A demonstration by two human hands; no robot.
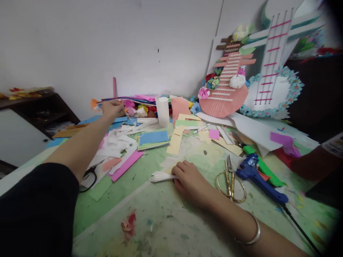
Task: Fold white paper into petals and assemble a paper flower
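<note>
My right hand [189,180] rests low over the middle of the table, its fingers closed around one end of a folded white paper bundle [162,176] that points left. My left hand [113,108] reaches out to the back left, above the piled coloured papers, with its fingers pinched together. Thin white strands hang just below its fingertips, and what the pinch holds is too small to make out. Crumpled white paper [115,144] lies under my left forearm. A white roll [163,111] stands upright to the right of my left hand.
Gold-handled scissors [230,184] and a blue glue gun [261,180] lie right of my right hand. Black-handled scissors [89,178] are beside my left forearm. Stacked blue and green paper [154,138] lies mid-table. Paper instruments [227,92] lean against the back wall.
</note>
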